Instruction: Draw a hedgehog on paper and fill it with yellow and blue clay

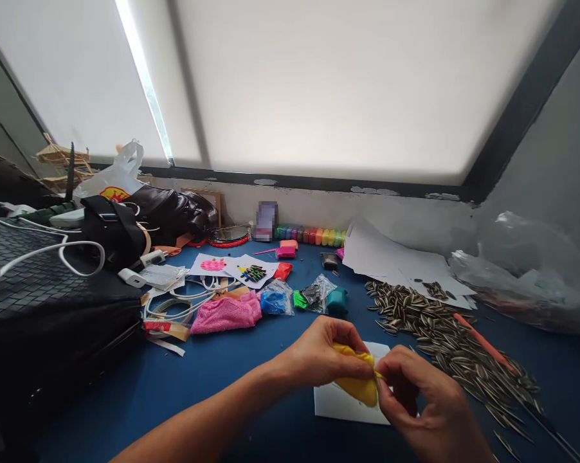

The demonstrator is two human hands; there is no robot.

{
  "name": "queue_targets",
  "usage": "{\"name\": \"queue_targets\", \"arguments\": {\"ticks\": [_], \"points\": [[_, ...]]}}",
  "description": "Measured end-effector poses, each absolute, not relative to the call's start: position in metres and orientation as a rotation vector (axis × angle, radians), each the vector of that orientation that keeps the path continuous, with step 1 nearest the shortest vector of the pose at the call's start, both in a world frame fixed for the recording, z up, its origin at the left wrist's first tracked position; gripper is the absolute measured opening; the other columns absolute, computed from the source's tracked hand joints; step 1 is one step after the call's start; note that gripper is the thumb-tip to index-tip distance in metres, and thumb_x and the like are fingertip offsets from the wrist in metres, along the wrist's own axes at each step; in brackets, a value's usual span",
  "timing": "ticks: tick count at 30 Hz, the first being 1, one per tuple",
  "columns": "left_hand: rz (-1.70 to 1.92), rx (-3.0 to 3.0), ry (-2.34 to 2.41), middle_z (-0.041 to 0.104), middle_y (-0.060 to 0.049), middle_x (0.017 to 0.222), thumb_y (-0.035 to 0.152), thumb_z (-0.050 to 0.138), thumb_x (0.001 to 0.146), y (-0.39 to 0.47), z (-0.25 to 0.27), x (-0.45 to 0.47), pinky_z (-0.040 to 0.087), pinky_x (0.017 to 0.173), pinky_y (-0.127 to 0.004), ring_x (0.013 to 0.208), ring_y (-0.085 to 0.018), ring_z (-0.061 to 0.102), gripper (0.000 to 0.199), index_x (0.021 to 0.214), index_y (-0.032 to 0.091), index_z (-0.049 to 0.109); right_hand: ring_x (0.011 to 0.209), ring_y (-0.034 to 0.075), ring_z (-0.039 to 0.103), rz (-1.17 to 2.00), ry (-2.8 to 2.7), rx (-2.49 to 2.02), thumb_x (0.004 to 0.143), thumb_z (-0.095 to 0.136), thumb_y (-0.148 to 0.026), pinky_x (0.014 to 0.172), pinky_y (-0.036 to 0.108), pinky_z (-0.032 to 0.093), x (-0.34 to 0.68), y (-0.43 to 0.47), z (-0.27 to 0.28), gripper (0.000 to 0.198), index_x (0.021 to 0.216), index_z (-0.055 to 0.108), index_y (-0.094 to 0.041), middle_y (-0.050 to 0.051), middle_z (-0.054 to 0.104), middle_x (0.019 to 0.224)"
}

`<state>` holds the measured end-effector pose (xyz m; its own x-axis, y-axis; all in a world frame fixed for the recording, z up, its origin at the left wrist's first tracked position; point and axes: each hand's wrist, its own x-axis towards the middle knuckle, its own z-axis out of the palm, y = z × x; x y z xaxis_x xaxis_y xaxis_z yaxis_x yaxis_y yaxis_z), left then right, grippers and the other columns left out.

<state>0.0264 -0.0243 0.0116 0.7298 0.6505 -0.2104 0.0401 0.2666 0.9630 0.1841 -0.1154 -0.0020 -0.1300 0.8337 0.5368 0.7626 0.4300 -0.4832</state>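
Between my two hands is a soft lump of yellow modelling clay (360, 389). My left hand (326, 354) grips its upper part between thumb and fingers. With thumb and forefinger, my right hand (415, 389) pinches a small bit at the clay's right edge. Both hands are just above a white sheet of paper (341, 408) on the blue table (271, 411). My hands and the clay cover much of that sheet.
Sunflower seeds (458, 347) lie heaped on the right with an orange stick (485, 344) across them. Beyond my hands are clay packets (275, 299), a pink cloth (227, 312) and small decorated cards (256, 270). A black woven bag (53, 289) fills the left side.
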Motion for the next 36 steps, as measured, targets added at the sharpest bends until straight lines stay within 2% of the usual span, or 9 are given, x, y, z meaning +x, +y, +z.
{"name": "queue_targets", "arguments": {"ticks": [4, 8, 14, 20, 25, 31, 36], "points": [[0.441, 1.257, 0.697, 0.059, 0.003, 0.064, 0.03, 0.082, 0.049, -0.0219, 0.0128, 0.0246, 0.04, 0.056, -0.021, 0.057, -0.007, 0.052, 0.036, 0.071, 0.011, 0.06, 0.043, 0.007, 0.047, 0.147, -1.849, -1.371, 0.086, 0.056, -0.019, 0.039, 0.017, 0.039, 0.1858, -0.1157, -0.0033, 0.014, 0.073, 0.057, -0.023, -0.005, 0.052, 0.061], [0.372, 1.212, 0.679, 0.063, 0.0, 0.072, 0.041, 0.087, 0.045, -0.0162, 0.0121, 0.0203, 0.042, 0.06, -0.022, 0.062, -0.009, 0.056, 0.05, 0.075, 0.011, 0.061, 0.047, 0.008, 0.053, 0.198, -1.878, -1.365, 0.089, 0.059, -0.024, 0.044, 0.018, 0.045, 0.19, -0.1165, -0.0034, 0.008, 0.083, 0.064, -0.023, -0.001, 0.062, 0.072], [0.37, 1.258, 0.68, 0.062, -0.002, 0.074, 0.056, 0.085, 0.047, -0.015, 0.0088, 0.0196, 0.041, 0.063, -0.022, 0.066, -0.009, 0.055, 0.061, 0.082, 0.009, 0.066, 0.048, 0.008, 0.055, 0.213, -1.849, -1.34, 0.091, 0.058, -0.026, 0.046, 0.019, 0.047, 0.1904, -0.1147, 0.0003, 0.012, 0.084, 0.066, -0.023, 0.0, 0.065, 0.076], [0.399, 1.21, 0.699, 0.061, -0.001, 0.073, 0.056, 0.088, 0.038, -0.0177, 0.0072, 0.0228, 0.04, 0.062, -0.023, 0.065, -0.009, 0.055, 0.065, 0.077, 0.011, 0.061, 0.047, 0.007, 0.056, 0.182, -1.821, -1.282, 0.09, 0.061, -0.026, 0.044, 0.017, 0.048, 0.188, -0.1141, 0.0034, 0.01, 0.087, 0.07, -0.023, -0.001, 0.066, 0.075], [0.379, 1.255, 0.703, 0.06, 0.0, 0.071, 0.06, 0.085, 0.039, -0.0195, 0.0099, 0.0239, 0.039, 0.063, -0.024, 0.065, -0.01, 0.053, 0.065, 0.074, 0.011, 0.06, 0.048, 0.008, 0.058, 0.142, -1.853, -1.318, 0.093, 0.057, -0.03, 0.045, 0.017, 0.047, 0.1892, -0.1157, 0.0044, 0.017, 0.084, 0.071, -0.024, -0.001, 0.068, 0.072], [0.391, 1.357, 0.716, 0.06, -0.002, 0.072, 0.058, 0.08, 0.054, -0.0226, 0.0069, 0.024, 0.039, 0.063, -0.024, 0.07, -0.013, 0.055, 0.056, 0.08, 0.011, 0.064, 0.047, 0.009, 0.054, 0.245, -1.869, -1.473, 0.093, 0.055, -0.037, 0.044, 0.019, 0.044, 0.1927, -0.1158, 0.0006, 0.025, 0.077, 0.068, -0.024, -0.001, 0.066, 0.068], [0.368, 1.301, 0.714, 0.06, 0.0, 0.07, 0.051, 0.083, 0.049, -0.0211, 0.0093, 0.0242, 0.039, 0.062, -0.023, 0.065, -0.01, 0.052, 0.053, 0.076, 0.01, 0.063, 0.058, 0.012, 0.063, 0.314, -1.863, -1.387, 0.093, 0.056, -0.035, 0.05, 0.019, 0.048, 0.1937, -0.1162, -0.001, 0.023, 0.082, 0.071, -0.023, 0.002, 0.068, 0.073]]}}
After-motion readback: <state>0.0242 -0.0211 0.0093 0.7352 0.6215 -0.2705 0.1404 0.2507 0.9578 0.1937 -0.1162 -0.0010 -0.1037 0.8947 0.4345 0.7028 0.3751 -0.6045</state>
